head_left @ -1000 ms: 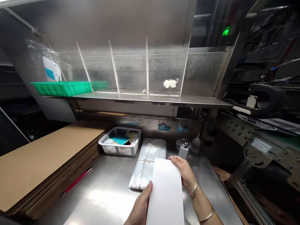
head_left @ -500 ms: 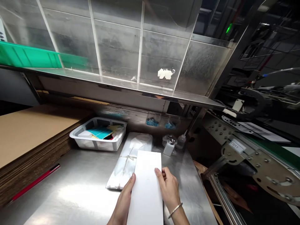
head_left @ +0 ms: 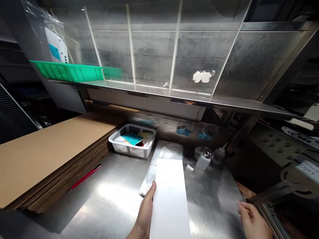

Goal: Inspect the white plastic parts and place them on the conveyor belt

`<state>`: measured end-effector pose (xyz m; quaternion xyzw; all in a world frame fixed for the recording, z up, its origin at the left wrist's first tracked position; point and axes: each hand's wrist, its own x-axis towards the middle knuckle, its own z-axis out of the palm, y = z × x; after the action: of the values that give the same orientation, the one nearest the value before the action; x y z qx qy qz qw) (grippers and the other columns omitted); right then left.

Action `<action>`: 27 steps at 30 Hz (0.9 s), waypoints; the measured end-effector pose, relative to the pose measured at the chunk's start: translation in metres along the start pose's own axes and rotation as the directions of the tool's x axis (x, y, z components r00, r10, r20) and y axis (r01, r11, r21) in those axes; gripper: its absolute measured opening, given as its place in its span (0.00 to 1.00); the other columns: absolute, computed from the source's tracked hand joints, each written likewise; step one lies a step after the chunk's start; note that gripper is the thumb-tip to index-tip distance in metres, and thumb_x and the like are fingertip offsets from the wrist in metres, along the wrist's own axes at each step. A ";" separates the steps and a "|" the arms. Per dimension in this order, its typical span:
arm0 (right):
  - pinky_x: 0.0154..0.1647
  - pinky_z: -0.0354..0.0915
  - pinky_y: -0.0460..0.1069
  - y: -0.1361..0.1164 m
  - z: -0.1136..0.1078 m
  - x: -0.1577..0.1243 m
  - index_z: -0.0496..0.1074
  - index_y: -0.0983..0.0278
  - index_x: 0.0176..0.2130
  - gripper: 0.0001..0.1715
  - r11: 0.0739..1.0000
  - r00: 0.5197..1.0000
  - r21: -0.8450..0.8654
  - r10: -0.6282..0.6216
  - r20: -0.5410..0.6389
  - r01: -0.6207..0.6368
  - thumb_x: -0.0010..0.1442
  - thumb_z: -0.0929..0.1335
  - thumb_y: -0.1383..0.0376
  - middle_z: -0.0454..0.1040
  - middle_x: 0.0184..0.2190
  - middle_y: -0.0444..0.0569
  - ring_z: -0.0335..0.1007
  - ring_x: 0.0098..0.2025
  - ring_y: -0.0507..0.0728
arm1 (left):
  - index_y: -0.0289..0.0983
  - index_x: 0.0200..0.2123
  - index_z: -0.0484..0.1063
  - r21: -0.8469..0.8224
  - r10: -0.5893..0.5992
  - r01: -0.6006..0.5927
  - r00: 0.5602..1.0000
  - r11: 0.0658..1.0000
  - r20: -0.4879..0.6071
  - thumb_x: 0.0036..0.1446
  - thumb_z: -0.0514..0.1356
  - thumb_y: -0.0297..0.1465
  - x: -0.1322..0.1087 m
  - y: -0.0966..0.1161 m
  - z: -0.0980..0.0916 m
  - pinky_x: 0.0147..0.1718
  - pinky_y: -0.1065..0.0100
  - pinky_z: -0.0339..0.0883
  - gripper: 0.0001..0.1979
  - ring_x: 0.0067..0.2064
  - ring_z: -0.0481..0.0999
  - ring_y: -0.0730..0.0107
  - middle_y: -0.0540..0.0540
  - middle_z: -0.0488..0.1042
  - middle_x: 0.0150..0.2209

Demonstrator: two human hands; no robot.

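Note:
My left hand grips the left edge of a long white box held over the steel table. My right hand is off the box, low at the right near the table's edge, its fingers slightly curled and holding nothing. Under the far end of the box lies a clear plastic packet of white sheets.
A stack of brown cardboard sheets fills the left, with a red pen beside it. A white tray of coloured cards, a small dispenser bottle, a green bin on the shelf with clear dividers, and machinery at the right.
My right hand has let go of the white box and dropped away to the right. The left hand still holds the box. The view has swung left.

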<state>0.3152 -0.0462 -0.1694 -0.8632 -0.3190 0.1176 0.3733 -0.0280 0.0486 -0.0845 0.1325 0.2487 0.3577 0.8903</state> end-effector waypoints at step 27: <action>0.45 0.65 0.54 -0.076 0.044 -0.087 0.72 0.61 0.44 0.24 0.934 0.900 0.332 -0.255 0.353 0.135 0.55 0.63 0.48 0.74 0.45 0.53 0.68 0.47 0.63 | 0.31 0.55 0.63 0.055 0.026 -0.018 0.988 0.998 -0.155 0.53 0.57 0.45 0.004 0.001 -0.007 0.44 0.56 0.69 0.31 0.42 0.77 0.51 0.37 0.77 0.43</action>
<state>0.1943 -0.0373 -0.1486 -0.7188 -0.4510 0.2956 0.4387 -0.0298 0.0525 -0.0908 0.1306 0.3255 0.3699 0.8604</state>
